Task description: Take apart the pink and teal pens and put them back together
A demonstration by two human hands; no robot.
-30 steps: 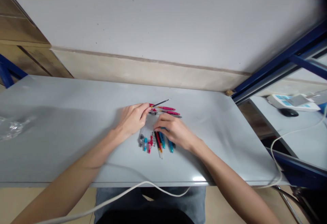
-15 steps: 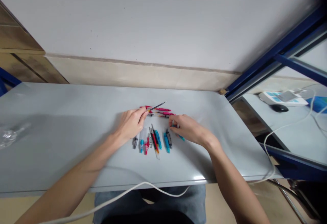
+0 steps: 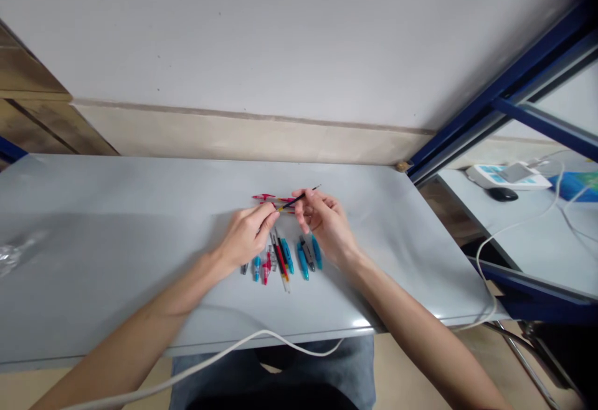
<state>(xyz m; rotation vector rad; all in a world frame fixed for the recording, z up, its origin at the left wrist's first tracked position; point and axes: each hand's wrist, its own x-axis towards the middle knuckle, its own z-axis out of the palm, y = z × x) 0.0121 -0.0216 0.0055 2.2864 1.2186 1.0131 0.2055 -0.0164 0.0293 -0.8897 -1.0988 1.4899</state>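
Pinched by my left hand (image 3: pixel 248 229) is the rear end of a dark pen refill (image 3: pixel 290 202), its thin tip pointing up and to the right. My right hand (image 3: pixel 327 220) has thumb and forefinger on the refill near its tip; the other fingers are loosely curled. Behind the hands lie red pens (image 3: pixel 265 197), partly hidden by the fingers. In front, loose refills (image 3: pixel 281 257) lie beside a blue pen part (image 3: pixel 287 255). Further blue barrels (image 3: pixel 303 262) and a grey barrel (image 3: pixel 307 253) lie below my right hand. A small red part (image 3: pixel 266 268) sits left of the refills.
The grey table (image 3: pixel 140 210) meets a wall behind. Crumpled clear plastic (image 3: pixel 10 257) lies at far left. A white cable (image 3: pixel 224 355) crosses the front edge. On a side table at right are a black mouse (image 3: pixel 502 194) and a white device (image 3: pixel 486 176).
My right hand has left a blue barrel on the table beside the grey one and moved up to take the refill near its tip. My left hand keeps holding the refill.
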